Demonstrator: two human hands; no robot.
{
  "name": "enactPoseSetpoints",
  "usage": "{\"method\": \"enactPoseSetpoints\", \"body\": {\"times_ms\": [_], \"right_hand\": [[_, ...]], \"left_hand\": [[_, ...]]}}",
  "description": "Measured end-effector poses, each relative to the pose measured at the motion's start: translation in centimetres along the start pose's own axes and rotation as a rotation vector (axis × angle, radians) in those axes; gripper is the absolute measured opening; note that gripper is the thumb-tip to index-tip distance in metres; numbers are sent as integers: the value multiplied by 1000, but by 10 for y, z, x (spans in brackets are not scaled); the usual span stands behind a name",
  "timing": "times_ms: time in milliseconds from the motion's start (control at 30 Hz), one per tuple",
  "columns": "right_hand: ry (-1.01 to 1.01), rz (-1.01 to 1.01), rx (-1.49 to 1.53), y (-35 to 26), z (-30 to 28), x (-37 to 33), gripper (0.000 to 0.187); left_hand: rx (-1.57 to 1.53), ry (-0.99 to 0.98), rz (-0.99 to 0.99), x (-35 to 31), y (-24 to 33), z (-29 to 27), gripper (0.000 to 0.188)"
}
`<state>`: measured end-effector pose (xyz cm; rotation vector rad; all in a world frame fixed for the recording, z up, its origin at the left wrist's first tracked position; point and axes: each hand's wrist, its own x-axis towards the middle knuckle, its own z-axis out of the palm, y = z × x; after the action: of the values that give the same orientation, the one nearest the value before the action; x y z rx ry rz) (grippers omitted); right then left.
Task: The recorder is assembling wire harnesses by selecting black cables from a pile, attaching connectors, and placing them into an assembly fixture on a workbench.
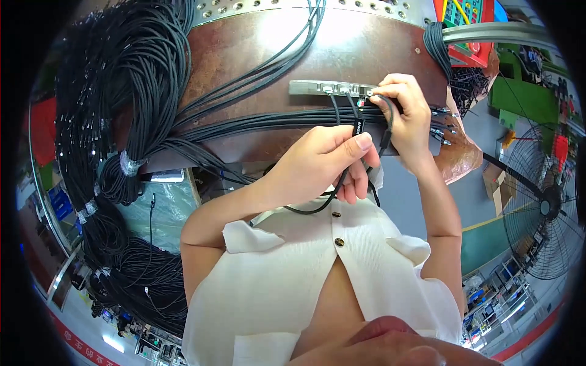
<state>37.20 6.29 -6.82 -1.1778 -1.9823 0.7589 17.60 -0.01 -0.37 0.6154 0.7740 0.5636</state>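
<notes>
A narrow metal fixture strip (303, 88) lies on the brown table, with several black cables meeting it along its front edge. My left hand (332, 155) is closed, thumb and forefinger pinching a black cable (359, 125) that carries small white print. That cable's upper end, with a small coloured spot, meets the strip near its right part. At the strip's right end, my right hand (408, 116) is closed round a black cable end (389, 113), its fingertips touching the strip. The exact tip between those fingers is partly hidden.
A long bundle of black cables (256, 119) crosses the table, its metal-tipped ends (442, 125) at the right. Thick cable coils (146, 67) hang at the left. A perforated metal plate (244, 7) lies at the back. A fan (546, 201) stands right, near a red bin (473, 36).
</notes>
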Motion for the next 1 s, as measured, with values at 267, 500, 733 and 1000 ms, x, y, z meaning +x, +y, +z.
{"method": "enactPoseSetpoints", "body": {"times_ms": [267, 500, 733, 1000], "right_hand": [[-35, -65, -77, 2, -2, 4, 18], [4, -424, -309, -24, -29, 12, 29], [-4, -218, -199, -6, -37, 5, 15], [-3, -57, -38, 12, -13, -2, 19]], "left_hand": [[-116, -39, -63, 9, 1, -2, 36], [-371, -161, -231, 23, 9, -9, 37], [476, -246, -143, 7, 40, 13, 35], [908, 376, 482, 5, 33, -42, 23]]}}
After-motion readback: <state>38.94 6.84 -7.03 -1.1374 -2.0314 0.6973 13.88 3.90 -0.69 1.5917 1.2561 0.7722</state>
